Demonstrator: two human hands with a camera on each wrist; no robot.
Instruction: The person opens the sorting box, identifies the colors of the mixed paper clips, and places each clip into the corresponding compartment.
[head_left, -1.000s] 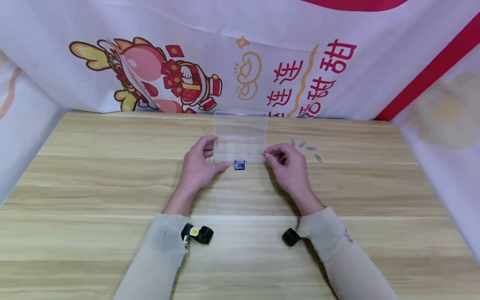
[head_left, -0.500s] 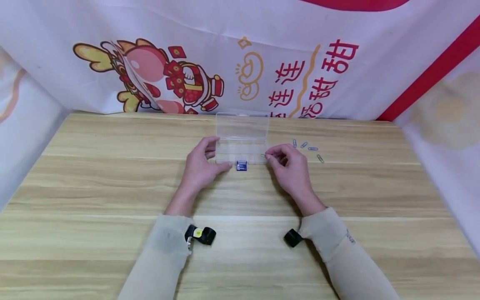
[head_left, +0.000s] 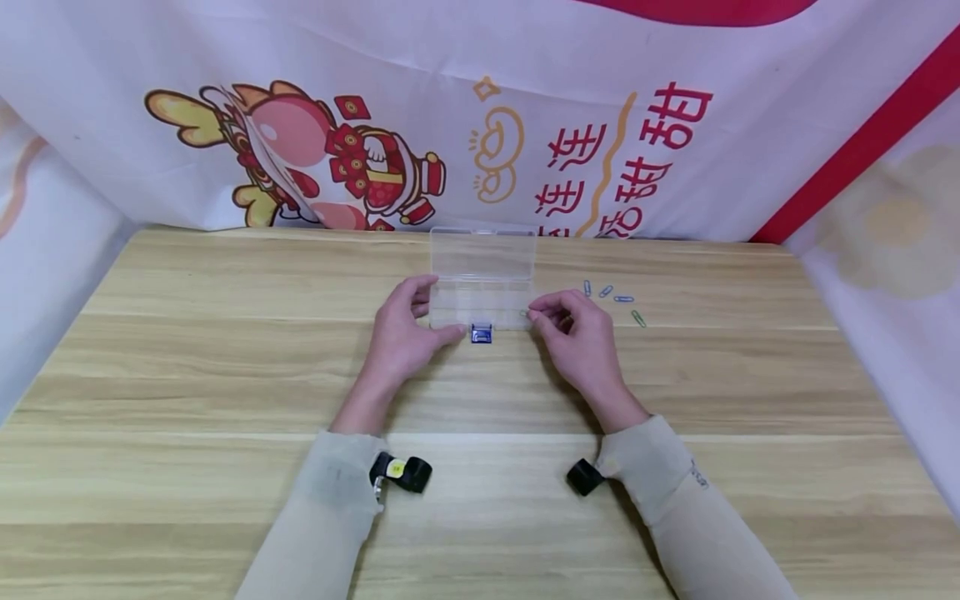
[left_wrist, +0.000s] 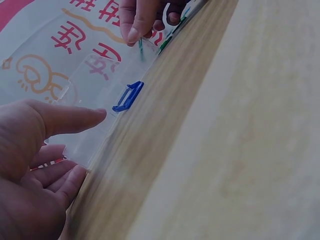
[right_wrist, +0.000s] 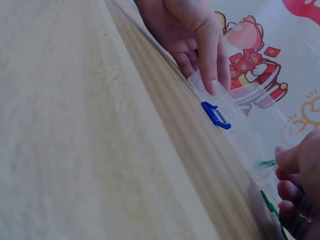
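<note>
A clear plastic compartment box point(head_left: 480, 297) stands near the back of the table, its lid point(head_left: 482, 252) raised and its blue latch point(head_left: 482, 333) hanging at the front. My left hand point(head_left: 401, 325) holds the left end, thumb along the front wall and fingers round the side. Between thumb and forefinger, my right hand point(head_left: 577, 333) pinches a green paper clip point(right_wrist: 268, 163) over the right end compartments. In the left wrist view this paper clip point(left_wrist: 141, 49) points downward from the fingertips. Whether it touches the box floor cannot be told.
Right of the box, a loose green paper clip point(head_left: 638, 318) and several blue paper clips point(head_left: 623, 298) lie on the wooden table point(head_left: 480, 500). A printed cloth point(head_left: 420, 50) hangs right behind the table's back edge.
The pinched paper clip has shifted slightly toward the front of the box, and less of it shows past the right fingertips. The left hand keeps its hold; the box stays in place.
</note>
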